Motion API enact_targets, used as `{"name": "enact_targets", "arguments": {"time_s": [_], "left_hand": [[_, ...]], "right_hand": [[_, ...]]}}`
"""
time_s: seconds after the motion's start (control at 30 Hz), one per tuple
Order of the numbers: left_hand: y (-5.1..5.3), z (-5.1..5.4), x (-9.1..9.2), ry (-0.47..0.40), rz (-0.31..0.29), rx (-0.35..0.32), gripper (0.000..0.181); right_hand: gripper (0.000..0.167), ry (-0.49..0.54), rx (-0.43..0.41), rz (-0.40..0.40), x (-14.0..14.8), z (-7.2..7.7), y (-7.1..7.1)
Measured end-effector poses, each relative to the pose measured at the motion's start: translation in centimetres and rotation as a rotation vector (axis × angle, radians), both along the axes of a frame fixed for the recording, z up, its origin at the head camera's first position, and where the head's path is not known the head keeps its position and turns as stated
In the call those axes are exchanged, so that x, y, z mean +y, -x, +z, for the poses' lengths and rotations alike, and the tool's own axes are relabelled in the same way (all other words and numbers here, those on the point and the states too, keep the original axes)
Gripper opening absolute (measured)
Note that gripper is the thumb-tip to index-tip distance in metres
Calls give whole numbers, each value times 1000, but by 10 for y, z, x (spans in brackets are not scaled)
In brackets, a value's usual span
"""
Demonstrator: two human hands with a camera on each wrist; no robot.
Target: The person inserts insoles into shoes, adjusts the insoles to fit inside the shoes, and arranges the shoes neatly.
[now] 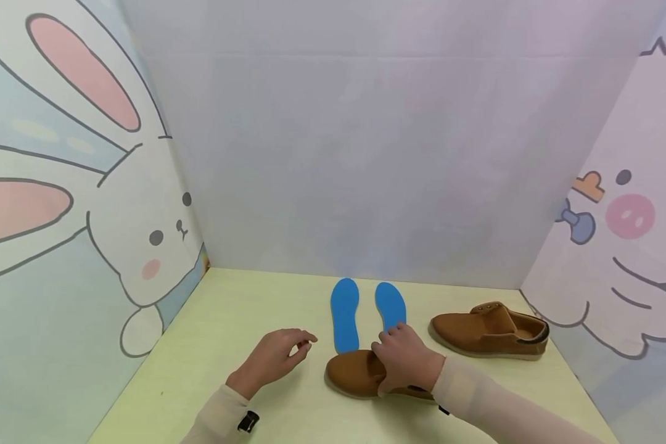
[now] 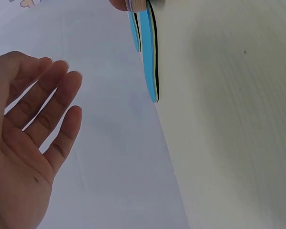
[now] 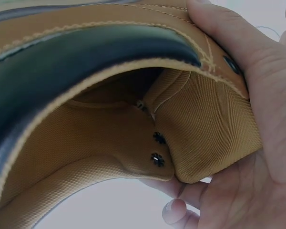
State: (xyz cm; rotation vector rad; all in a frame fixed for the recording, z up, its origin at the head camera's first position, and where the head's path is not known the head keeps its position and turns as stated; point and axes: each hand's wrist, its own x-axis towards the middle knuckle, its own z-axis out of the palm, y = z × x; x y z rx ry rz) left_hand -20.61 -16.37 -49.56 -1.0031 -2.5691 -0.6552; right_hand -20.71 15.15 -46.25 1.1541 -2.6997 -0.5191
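A brown shoe (image 1: 352,373) lies near the front of the table, toe to the left. My right hand (image 1: 407,357) grips it across the middle, the thumb on the near side and the fingers over the far side. In the right wrist view, the shoe's woven tan lining (image 3: 209,124), eyelets and dark collar show beside the thumb. My left hand (image 1: 280,354) hovers left of the toe with fingers loosely bent and nothing in it. Behind the shoe lie two blue insoles, the left insole (image 1: 345,314) and the right insole (image 1: 391,302), whose lower end my right hand hides.
A second brown shoe (image 1: 488,333) stands at the right of the pale yellow table (image 1: 244,308), toe to the left. A plain pale wall (image 1: 333,154) rises behind, with cartoon-printed side panels, a rabbit panel (image 1: 139,246) at left and another panel (image 1: 644,265) at right.
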Motion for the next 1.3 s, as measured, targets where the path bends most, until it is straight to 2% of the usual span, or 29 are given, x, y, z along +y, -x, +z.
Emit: {"name": "enact_targets", "arguments": {"time_s": [0.23, 0.4, 0.57, 0.63, 0.73, 0.8, 0.9, 1.0, 1.07, 1.2, 1.3], "left_hand": [[-3, -2, 4, -21, -14, 24, 15], [-3, 0, 13, -23, -38, 18, 16], [-1, 8, 29, -3, -66, 10, 16], [1, 13, 39, -13, -85, 24, 15], [4, 22, 57, -33, -99, 24, 15], [5, 27, 71, -39, -91, -7, 16], [5, 30, 97, -58, -49, -93, 18], [3, 29, 125, -82, 0, -175, 27], [0, 27, 141, -78, 37, -230, 39], [-4, 24, 160, -8, 102, -329, 59], [-7, 24, 167, 13, 120, -371, 54]], "right_hand": [[77, -12, -23, -53, 0, -2, 0], [97, 51, -79, -67, 6, 7, -4], [114, 190, -162, -127, 27, 26, -8], [116, 220, -183, -162, 38, 29, -8], [116, 263, -220, -205, 56, 27, -9], [114, 308, -251, -225, 67, 22, -11], [109, 377, -281, -250, 79, 9, -12], [104, 453, -314, -276, 88, -5, -12], [102, 510, -344, -286, 91, -13, -12], [98, 590, -400, -293, 94, -23, -15], [96, 613, -417, -298, 94, -28, -17]]}}
